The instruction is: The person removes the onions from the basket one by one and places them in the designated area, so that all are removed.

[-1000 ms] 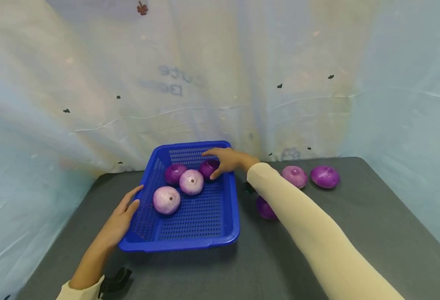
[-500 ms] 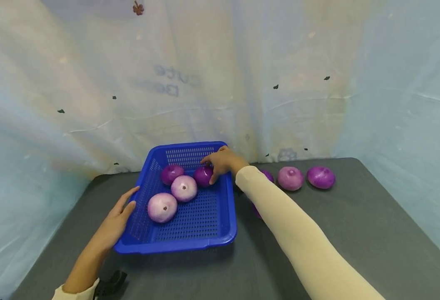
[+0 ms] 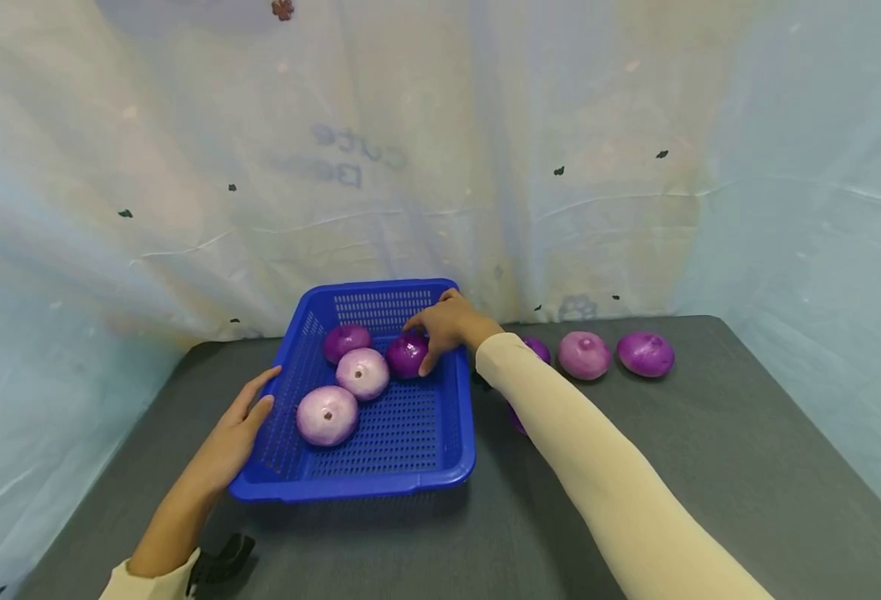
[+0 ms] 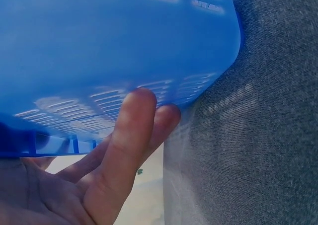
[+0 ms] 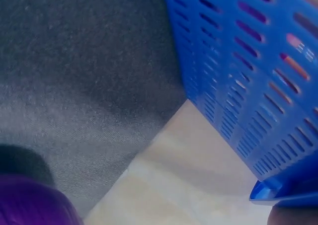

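A blue perforated plastic basket (image 3: pixel 350 492) stands on the dark tabletop. My left hand (image 3: pixel 226 446) holds it by its left side; in the left wrist view, fingers (image 4: pixel 136 130) lie against the outer wall below the rim. Inside are two pale, peeled-looking onions (image 3: pixel 327 416) (image 3: pixel 362 373) and a purple onion (image 3: pixel 347 343) behind them. Over the right rim reaches my right hand (image 3: pixel 448 325), gripping a dark purple onion (image 3: pixel 407 356) with its thumb at the near side. That onion sits close beside the middle pale one. The right wrist view shows the basket's outer wall (image 5: pixel 238 66), hiding the grip.
Right of the basket lie a pink onion (image 3: pixel 584 356) and a purple onion (image 3: pixel 646 354). Two more purple onions (image 3: pixel 538 349) (image 3: pixel 516 419) are partly behind the right sleeve (image 3: pixel 590 467). A pale plastic sheet (image 3: pixel 440 150) hangs behind the table (image 3: pixel 710 467).
The right hand has lowered the dark purple onion leftward and down into the basket. The middle pale onion has shifted slightly left. The left hand stays at the basket's side.
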`<state>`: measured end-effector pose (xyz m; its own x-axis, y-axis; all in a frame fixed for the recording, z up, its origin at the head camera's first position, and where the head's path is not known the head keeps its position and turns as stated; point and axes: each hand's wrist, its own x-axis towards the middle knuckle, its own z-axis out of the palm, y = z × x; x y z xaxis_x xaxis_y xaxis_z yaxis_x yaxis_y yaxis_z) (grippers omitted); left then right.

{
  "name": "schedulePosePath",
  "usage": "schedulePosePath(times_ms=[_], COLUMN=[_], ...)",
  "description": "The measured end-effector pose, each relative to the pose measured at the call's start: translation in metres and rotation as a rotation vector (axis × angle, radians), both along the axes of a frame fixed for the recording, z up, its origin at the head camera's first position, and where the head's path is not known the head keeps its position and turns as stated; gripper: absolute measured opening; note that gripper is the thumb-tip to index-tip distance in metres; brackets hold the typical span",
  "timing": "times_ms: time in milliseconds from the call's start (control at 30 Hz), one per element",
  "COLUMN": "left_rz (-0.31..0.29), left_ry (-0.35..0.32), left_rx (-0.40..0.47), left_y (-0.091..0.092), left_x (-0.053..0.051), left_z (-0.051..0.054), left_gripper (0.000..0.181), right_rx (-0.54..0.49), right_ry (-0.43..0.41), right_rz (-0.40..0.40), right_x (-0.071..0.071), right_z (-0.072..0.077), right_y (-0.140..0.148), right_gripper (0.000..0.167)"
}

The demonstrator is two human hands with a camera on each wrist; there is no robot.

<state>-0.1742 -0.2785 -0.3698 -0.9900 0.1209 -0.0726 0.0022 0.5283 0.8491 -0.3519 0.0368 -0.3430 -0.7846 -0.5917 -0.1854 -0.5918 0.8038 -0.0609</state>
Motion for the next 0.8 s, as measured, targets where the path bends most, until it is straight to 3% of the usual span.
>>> schedulePosePath(times_ms=[300, 467, 600, 800], left_rz=[-0.005, -0.015, -0.015, -0.016], left_ry=[-0.013, 0.003, -0.001, -0.008], left_rx=[0.015, -0.005, -0.012, -0.012], left_y=[0.002, 0.003, 0.003, 0.002], left_x=[0.000, 0.000, 0.001, 0.001], left_z=[-0.001, 0.000, 0.000, 0.001], left_gripper=[0.061, 0.060, 0.060, 0.061], right_rx=[0.050, 0.007, -0.096, -0.400], right_ry=[0.008, 0.004, -0.001, 0.009], right_rz=[0.063, 0.092, 0.086, 0.058], right_x=[0.002, 0.002, 0.003, 0.003], right_z=[-0.003, -0.004, -0.007, -0.011], right_y=[0.002, 0.004, 0.007, 0.012], right_gripper=[0.090, 0.084, 0.081, 0.086])
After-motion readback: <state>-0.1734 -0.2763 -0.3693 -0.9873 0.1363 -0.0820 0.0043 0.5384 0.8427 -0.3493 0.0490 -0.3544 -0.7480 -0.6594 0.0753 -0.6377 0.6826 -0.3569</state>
